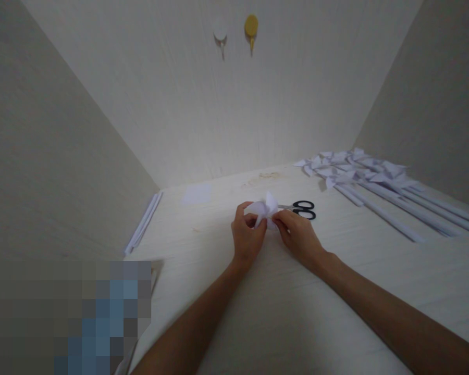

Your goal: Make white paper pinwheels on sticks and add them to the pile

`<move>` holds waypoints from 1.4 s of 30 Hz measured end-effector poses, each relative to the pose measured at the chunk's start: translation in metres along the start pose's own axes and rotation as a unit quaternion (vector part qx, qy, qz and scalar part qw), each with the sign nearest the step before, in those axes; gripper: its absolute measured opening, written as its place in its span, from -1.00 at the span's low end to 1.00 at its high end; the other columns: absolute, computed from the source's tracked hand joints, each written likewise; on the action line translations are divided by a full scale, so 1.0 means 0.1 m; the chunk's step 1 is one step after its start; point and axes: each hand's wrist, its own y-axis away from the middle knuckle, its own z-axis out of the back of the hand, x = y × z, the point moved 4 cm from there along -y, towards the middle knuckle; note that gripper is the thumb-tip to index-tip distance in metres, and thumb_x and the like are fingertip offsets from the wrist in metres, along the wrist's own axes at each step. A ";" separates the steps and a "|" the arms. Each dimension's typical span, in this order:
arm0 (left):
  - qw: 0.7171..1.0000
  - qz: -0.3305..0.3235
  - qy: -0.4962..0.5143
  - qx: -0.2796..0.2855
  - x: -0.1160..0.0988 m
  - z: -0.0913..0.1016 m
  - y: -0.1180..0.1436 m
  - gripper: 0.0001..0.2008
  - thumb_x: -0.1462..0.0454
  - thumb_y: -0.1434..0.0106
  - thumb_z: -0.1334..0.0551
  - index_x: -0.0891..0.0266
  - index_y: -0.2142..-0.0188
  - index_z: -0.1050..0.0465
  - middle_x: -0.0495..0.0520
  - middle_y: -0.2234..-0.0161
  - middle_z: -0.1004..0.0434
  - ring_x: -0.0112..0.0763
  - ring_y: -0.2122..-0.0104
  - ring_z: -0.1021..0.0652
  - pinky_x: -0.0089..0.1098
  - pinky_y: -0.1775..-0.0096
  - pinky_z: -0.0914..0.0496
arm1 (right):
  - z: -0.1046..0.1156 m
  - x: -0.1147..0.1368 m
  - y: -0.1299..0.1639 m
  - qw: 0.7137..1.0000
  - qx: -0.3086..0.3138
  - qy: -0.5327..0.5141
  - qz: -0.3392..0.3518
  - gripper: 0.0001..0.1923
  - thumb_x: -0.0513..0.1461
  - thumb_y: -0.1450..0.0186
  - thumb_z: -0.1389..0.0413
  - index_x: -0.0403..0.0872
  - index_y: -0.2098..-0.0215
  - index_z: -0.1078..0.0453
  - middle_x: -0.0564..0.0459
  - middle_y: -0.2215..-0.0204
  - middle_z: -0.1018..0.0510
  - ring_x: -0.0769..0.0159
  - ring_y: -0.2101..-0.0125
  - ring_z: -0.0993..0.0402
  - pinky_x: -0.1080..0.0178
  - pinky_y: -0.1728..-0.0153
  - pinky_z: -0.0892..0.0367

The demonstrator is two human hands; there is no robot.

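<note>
Both hands meet over the middle of the table (pixel 258 312), working one small piece of folded white paper (pixel 266 207). The left hand (pixel 247 237) pinches the paper's near-left edge between thumb and fingertips; the right hand (pixel 299 235) is closed on its right side — fingers curled in, narrow, nothing else held. The paper sits just above the tabletop, its points standing up like pinwheel blades. Judged step: shaping or gathering the folded corners toward the centre, mid-fold rather than finished. Black-handled scissors (pixel 303 209) lie flat just behind the right hand, touching neither hand. Far right: a pile of finished paper pinwheels (pixel 355 169) on long white rolled sticks (pixel 394 211), well apart from the hands. A stack of white sheets (pixel 144 223) leans along the left wall. Two hooks (pixel 251 28) on the back wall. The next move likely calls for a firm pinch at the centre while the loose corners are held aligned — a slip would let the folds spring open.
</note>
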 end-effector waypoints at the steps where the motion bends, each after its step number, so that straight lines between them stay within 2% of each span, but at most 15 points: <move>1: 1.000 0.000 -0.003 0.001 0.00 0.00 0.00 -0.62 0.37 0.08 -0.19 0.23 0.21 -0.20 -0.11 0.61 -0.37 -0.53 0.59 -0.42 -0.55 0.53 -0.28 | 0.01 0.00 0.00 1.000 -0.002 0.000 0.004 -0.83 -0.37 -0.18 0.11 -0.12 0.48 -0.29 -0.04 0.50 -0.44 0.31 0.47 -0.35 0.32 0.44 -0.19; 10: 1.000 -0.003 -0.022 0.017 0.00 0.00 0.00 -0.62 0.37 0.07 -0.18 0.23 0.20 -0.18 -0.14 0.63 -0.34 -0.55 0.61 -0.39 -0.57 0.55 -0.25 | 0.00 -0.06 -0.01 1.000 0.020 -0.010 -0.001 -0.83 -0.35 -0.18 0.09 -0.12 0.40 -0.33 -0.02 0.48 -0.47 0.30 0.45 -0.38 0.31 0.41 -0.22; 18: 0.999 -0.015 -0.024 0.030 0.05 -0.02 -0.01 -0.65 0.35 0.01 -0.15 0.25 0.18 -0.16 -0.13 0.62 -0.33 -0.58 0.61 -0.37 -0.58 0.54 -0.23 | 0.01 -0.12 -0.01 0.995 0.003 -0.093 -0.033 -0.84 -0.35 -0.17 0.06 -0.13 0.45 -0.35 0.06 0.58 -0.43 0.38 0.55 -0.31 0.36 0.49 -0.18; 23: 0.999 -0.011 -0.017 0.038 0.06 -0.02 -0.02 -0.65 0.35 0.02 -0.16 0.25 0.19 -0.17 -0.11 0.60 -0.36 -0.56 0.59 -0.40 -0.56 0.52 -0.25 | -0.01 -0.15 -0.01 0.989 -0.003 -0.139 -0.041 -0.85 -0.33 -0.17 0.04 -0.13 0.46 -0.36 0.07 0.57 -0.45 0.40 0.55 -0.33 0.37 0.48 -0.19; 33: 0.999 0.002 -0.005 0.044 0.05 -0.02 -0.02 -0.64 0.38 0.05 -0.18 0.25 0.21 -0.19 -0.12 0.60 -0.37 -0.55 0.57 -0.41 -0.56 0.51 -0.27 | 0.01 -0.15 0.01 0.996 -0.002 -0.082 0.026 -0.83 -0.34 -0.18 0.07 -0.13 0.40 -0.36 0.01 0.51 -0.46 0.35 0.48 -0.34 0.34 0.45 -0.21; 42: 0.998 0.018 0.014 0.053 0.07 -0.02 -0.03 -0.63 0.37 0.07 -0.19 0.25 0.21 -0.19 -0.14 0.64 -0.34 -0.56 0.61 -0.39 -0.57 0.54 -0.25 | 0.03 -0.14 0.00 0.998 0.015 -0.064 0.026 -0.84 -0.36 -0.17 0.07 -0.13 0.41 -0.35 0.02 0.51 -0.46 0.34 0.49 -0.34 0.35 0.46 -0.20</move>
